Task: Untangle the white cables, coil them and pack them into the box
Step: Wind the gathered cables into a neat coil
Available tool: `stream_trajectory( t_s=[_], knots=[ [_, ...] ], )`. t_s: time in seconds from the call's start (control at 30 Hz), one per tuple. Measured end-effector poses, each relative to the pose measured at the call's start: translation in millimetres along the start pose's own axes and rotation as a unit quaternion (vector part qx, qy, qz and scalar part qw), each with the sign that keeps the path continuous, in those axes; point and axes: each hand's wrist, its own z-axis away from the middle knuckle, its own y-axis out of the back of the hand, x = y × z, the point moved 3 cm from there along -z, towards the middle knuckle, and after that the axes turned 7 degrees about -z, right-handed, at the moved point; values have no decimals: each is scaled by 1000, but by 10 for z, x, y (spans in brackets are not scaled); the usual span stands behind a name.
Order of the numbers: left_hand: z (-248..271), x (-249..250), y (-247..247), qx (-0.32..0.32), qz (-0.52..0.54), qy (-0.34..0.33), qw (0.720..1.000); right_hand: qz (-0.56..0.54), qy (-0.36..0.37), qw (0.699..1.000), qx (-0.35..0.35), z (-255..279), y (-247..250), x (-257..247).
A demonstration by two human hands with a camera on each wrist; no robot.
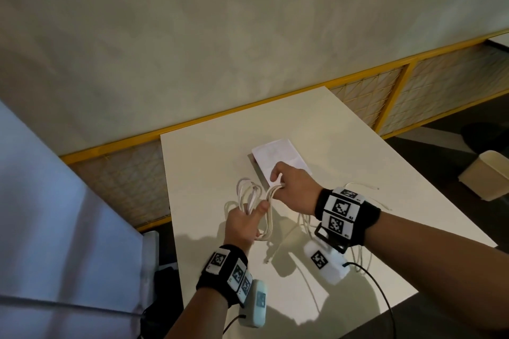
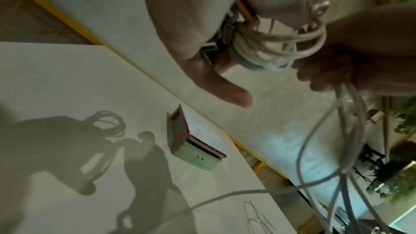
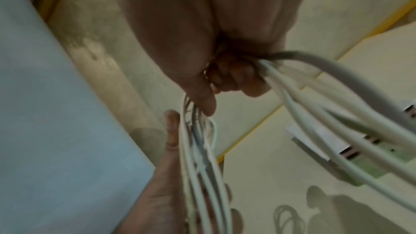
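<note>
Gripping: right hand has its fingers curled shut around a bunch of white cable strands, held above the table.
Left hand: left hand has looped strands threaded between its fingers, thumb out to the side; the fingers look curled round the loops, and the left wrist view shows coils bunched at the fingertips.
Slack: strands hang down between the two hands, and more cable trails over the table under the right forearm.
Box: box sits on the table just beyond the right hand, a white sheet lying over its top; no cable is in it yet.
Risk: pulling the hands apart could tighten the crossings into a knot, I'd say, because several strands run through both grips at once.
Second risk: the trailing length may snag on the wrist camera and drag the coil loose.
</note>
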Motion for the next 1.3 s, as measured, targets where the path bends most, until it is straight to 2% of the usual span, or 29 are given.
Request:
stream_trajectory(
  t_s=[0.1,0.23,0.4,0.53,0.67,0.8,1.07,1.2,1.3],
  knots=[
    [55,-11,-62,-27,44,26,998,-30,-12,999,1,-21,-51,-65],
    [130,5,-91,-60,86,14,994,-29,-32,999,-27,-23,-107,-74],
    [209,52,-141,-76,-1,-47,996,-19,-46,998,-43,-62,-160,-93],
    [211,83,-169,-92,-71,-103,988,34,-43,997,-59,-72,-143,-96],
    [178,17,-247,-113,-137,-79,981,79,-45,991,-100,-72,-192,-80],
    [153,94,-274,-133,-162,-65,976,39,-47,994,-87,-82,-243,-65],
    [128,279,-286,-133,-139,-113,975,-86,-48,995,-25,-39,-228,-184],
    [84,264,-310,-130,-156,-72,977,-154,-52,986,-21,-31,-275,-182],
    [53,238,-313,-119,-196,-73,971,-196,-52,979,-13,-8,-310,-163]
  ],
)
